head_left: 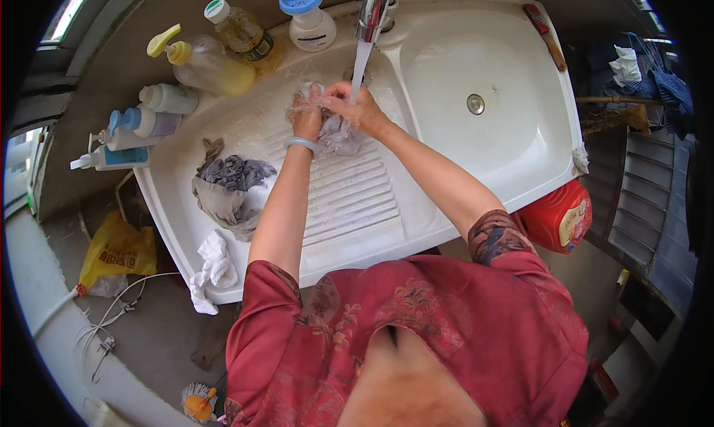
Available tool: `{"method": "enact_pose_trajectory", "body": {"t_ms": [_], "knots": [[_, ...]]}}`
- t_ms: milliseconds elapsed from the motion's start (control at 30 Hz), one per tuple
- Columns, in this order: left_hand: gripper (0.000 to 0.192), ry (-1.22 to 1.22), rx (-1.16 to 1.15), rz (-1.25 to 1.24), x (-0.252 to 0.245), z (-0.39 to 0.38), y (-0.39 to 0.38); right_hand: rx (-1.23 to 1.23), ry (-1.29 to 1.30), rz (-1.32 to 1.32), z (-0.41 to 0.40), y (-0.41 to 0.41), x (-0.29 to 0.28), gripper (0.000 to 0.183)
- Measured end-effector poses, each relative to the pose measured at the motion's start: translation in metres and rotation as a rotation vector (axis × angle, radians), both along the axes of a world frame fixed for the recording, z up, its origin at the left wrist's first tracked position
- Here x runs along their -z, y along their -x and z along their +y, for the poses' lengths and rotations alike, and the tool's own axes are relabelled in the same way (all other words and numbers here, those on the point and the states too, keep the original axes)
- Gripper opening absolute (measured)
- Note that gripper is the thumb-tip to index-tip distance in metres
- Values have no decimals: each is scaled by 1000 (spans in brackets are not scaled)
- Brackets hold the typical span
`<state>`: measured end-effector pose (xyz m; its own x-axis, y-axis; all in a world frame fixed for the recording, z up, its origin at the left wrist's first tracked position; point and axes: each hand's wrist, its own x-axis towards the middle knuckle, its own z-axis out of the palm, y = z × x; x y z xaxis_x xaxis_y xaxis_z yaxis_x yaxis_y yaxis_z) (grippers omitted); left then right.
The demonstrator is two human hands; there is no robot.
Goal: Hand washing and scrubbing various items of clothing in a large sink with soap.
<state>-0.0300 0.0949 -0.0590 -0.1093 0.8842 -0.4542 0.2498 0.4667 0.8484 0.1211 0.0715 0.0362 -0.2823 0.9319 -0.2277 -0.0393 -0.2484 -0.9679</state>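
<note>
Water runs from a chrome faucet (372,22) onto my right hand (357,108). Beside it, my left hand (307,114), with a pale bangle (301,143) at the wrist, grips part of a wet whitish-grey cloth (339,134). The fingers of my right hand are bent at the same cloth, which hangs down onto the ribbed washboard (357,195) of a white laundry sink (268,120). Splashing water blurs the fingertips. To the left of my left forearm lies a heap of wet grey cloths (223,195) with a white piece in it.
Pump bottles (209,67), a jar (245,36) and a blue-topped dispenser (312,25) line the back left rim. A white cloth (215,265) hangs over the front left corner. The round basin (446,114) is at right, with a brush (546,39) on its rim. A red container (558,215) stands below.
</note>
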Motion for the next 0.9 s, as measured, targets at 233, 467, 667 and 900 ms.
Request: {"method": "enact_pose_trajectory", "body": {"t_ms": [233,467,667,900], "knots": [[38,-566,203,394,-38,-164,-48,390,-603,-750,-127,1,49,13],[32,-438,415,769,-47,-38,-47,263,-436,-1037,-19,6,76,22],[30,-625,210,462,-34,-158,-52,306,-519,-800,-135,-6,58,19],[33,-552,410,790,-34,-32,-48,265,-560,-974,-22,0,67,27]]}}
